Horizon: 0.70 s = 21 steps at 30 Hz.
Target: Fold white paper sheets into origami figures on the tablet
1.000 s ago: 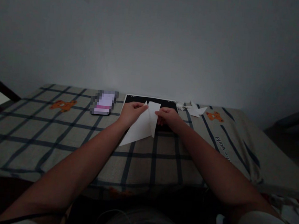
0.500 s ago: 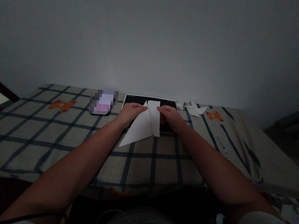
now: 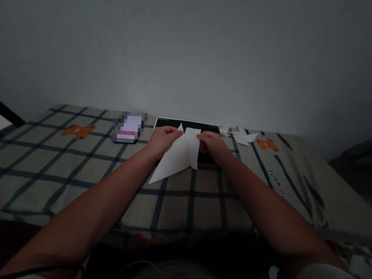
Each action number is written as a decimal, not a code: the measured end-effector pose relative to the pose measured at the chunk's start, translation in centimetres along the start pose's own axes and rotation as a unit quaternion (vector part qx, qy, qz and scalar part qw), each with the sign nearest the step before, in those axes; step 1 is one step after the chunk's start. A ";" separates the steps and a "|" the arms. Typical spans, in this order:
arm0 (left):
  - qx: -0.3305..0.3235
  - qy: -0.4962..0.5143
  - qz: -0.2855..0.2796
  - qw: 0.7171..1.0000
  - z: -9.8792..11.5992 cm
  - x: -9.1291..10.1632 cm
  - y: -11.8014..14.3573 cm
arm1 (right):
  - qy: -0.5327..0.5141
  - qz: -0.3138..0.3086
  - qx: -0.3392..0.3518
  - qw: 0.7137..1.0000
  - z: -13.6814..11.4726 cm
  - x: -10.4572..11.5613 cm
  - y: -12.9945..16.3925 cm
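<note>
Between my two hands a sheet of white paper [image 3: 175, 156] is held up, with a long point slanting down to the left. My left hand [image 3: 164, 140] pinches its upper left side between thumb and fingers. On the other side, my right hand [image 3: 213, 145] grips the edge of a narrow strip at the paper's right. A gap parts the strip from the larger piece at the top; lower down they meet, and whether by a fold or a tear I cannot tell. Behind the paper lies a black board with a pale border [image 3: 171, 123], partly covered by my hands.
A phone [image 3: 130, 128] with a blurred screen lies left of the board. Folded white paper pieces [image 3: 244, 137] rest to the right. The checked cloth [image 3: 89, 175] with bear prints covers the table, which meets a grey wall [image 3: 192, 54].
The strip's top has tilted and dropped slightly, and the gap beside it looks wider. Both hands keep their hold in nearly the same place.
</note>
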<state>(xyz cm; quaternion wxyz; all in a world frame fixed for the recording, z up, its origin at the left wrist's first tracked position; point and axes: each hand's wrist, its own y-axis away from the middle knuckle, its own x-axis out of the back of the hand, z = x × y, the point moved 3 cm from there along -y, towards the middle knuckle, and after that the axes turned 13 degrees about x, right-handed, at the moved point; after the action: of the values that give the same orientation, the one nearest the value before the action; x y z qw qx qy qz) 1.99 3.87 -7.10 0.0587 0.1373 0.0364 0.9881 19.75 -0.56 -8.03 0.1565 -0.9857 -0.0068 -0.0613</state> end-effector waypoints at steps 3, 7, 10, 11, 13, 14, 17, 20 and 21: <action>0.002 0.010 -0.001 1.000 0.0 0.1 0.0 | -0.002 0.002 0.006 1.000 0.0 0.1 0.0; -0.004 0.004 0.004 1.000 0.0 0.2 0.0 | 0.004 -0.008 -0.007 1.000 -0.1 0.3 0.0; -0.032 -0.008 -0.007 0.999 0.0 0.0 -0.1 | 0.002 -0.020 -0.009 1.000 -0.2 0.3 0.0; -0.043 -0.011 -0.012 0.999 -0.1 -0.1 -0.2 | 0.001 -0.019 -0.009 1.000 -0.1 0.4 -0.1; -0.075 -0.030 -0.005 0.997 -0.1 -0.1 -0.4 | 0.011 -0.010 -0.013 1.000 0.2 0.6 -0.2; -0.102 -0.053 0.006 0.993 -0.1 -0.1 -0.4 | 0.024 -0.005 -0.016 1.000 0.3 0.8 -0.3; -0.228 -0.180 0.026 0.957 0.2 -0.3 -0.1 | 0.104 0.006 -0.016 0.994 0.7 1.4 -0.6; -0.322 -0.327 -0.033 0.888 0.1 -1.2 0.5 | 0.223 0.004 0.003 0.975 0.8 2.0 -0.8; -0.335 -0.361 -0.053 0.869 -0.1 -1.5 0.6 | 0.257 0.003 0.011 0.966 0.7 2.2 -0.9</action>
<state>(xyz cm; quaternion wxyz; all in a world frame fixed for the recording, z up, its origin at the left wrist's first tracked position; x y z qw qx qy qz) 3.35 3.08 -7.50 0.1623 0.4542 -0.3131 0.8181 21.98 0.47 -8.18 0.1637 -0.9353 0.0362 -0.3118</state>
